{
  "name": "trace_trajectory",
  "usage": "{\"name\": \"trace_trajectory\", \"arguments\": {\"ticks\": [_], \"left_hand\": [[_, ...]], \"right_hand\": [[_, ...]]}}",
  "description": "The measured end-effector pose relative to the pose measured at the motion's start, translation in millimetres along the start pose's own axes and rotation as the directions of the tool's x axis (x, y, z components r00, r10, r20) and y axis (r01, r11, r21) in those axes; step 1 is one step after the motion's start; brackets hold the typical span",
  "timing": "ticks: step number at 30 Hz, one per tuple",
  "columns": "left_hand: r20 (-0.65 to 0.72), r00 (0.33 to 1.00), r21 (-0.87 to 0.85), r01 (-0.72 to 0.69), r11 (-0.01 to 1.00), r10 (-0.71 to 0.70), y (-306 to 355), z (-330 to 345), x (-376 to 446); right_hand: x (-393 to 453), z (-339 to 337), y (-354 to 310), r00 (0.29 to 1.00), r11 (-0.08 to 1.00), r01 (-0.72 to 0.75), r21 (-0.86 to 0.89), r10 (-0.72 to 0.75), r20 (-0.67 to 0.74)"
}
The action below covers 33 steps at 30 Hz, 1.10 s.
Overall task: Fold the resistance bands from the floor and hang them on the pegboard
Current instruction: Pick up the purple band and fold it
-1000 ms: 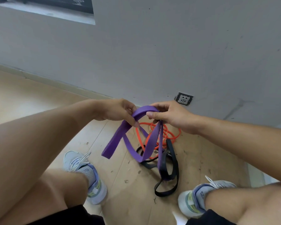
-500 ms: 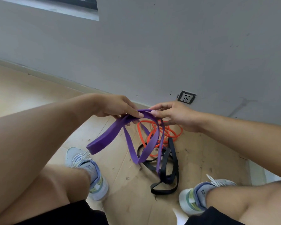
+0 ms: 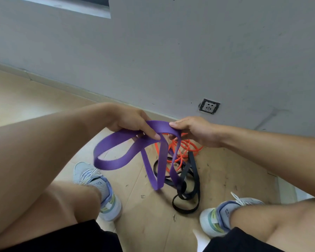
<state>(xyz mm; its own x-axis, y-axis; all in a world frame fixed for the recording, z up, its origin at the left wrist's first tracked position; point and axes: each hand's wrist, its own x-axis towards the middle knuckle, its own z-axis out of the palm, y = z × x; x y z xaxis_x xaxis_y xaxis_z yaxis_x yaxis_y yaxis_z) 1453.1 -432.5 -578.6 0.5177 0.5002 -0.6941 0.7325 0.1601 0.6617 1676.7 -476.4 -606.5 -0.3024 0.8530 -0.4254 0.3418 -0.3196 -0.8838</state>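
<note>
The purple band [image 3: 116, 151] hides part of the orange band [image 3: 187, 148] and black band [image 3: 187, 180].

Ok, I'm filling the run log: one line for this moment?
step: folding | left hand and right hand: grip purple band | floor: orange band, black band

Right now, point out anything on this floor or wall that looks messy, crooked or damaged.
The orange band and black band lie tangled in a heap on the floor, which is scuffed and littered with dark specks. The wall socket sits crooked. Both hands hold the purple band, half folded.
</note>
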Motion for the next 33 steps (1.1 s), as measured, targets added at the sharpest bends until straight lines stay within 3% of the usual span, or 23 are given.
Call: {"name": "trace_trajectory", "arguments": {"ticks": [7,14,17,22,25,27,30,33], "left_hand": [[0.004,0.999,0.199,-0.05,0.979,0.05,3.9,12.4,-1.2],[-0.012,0.991,0.164,-0.131,0.978,0.134,9.4,15.9,4.3],[-0.005,0.988,0.172,-0.152,0.973,0.156,12.1,16.8,2.4],[-0.144,0.956,0.236,-0.219,0.947,0.257,16.5,17.0,1.3],[-0.282,0.894,0.172,-0.311,0.935,0.349,22.5,16.4,-1.5],[-0.308,0.854,0.113,-0.406,0.907,0.42,30.0,16.4,-8.6],[-0.337,0.785,-0.093,-0.577,0.812,0.519,42.3,17.2,-23.0],[-0.458,0.714,-0.3,-0.685,0.664,0.53,50.2,12.6,-31.8]], "right_hand": [[-1.8,-2.1,0.9,0.992,0.996,-0.055,0.071,0.046,0.114],[-5.0,-6.0,-3.1,0.979,0.99,0.098,-0.1,-0.078,0.19],[-5.6,-8.2,-2.5,0.973,0.981,0.101,-0.166,-0.062,0.221],[-7.1,-4.0,3.0,0.984,0.979,0.112,-0.172,-0.085,0.159],[-9.0,-5.2,-0.3,0.971,0.983,0.133,-0.126,-0.103,0.217],[-10.7,-4.0,1.0,0.964,0.965,0.177,-0.194,-0.131,0.232],[-6.0,0.2,7.8,0.98,0.949,0.186,-0.254,-0.158,0.124],[2.5,0.4,15.8,0.987,0.935,0.162,-0.316,-0.16,0.031]]}}
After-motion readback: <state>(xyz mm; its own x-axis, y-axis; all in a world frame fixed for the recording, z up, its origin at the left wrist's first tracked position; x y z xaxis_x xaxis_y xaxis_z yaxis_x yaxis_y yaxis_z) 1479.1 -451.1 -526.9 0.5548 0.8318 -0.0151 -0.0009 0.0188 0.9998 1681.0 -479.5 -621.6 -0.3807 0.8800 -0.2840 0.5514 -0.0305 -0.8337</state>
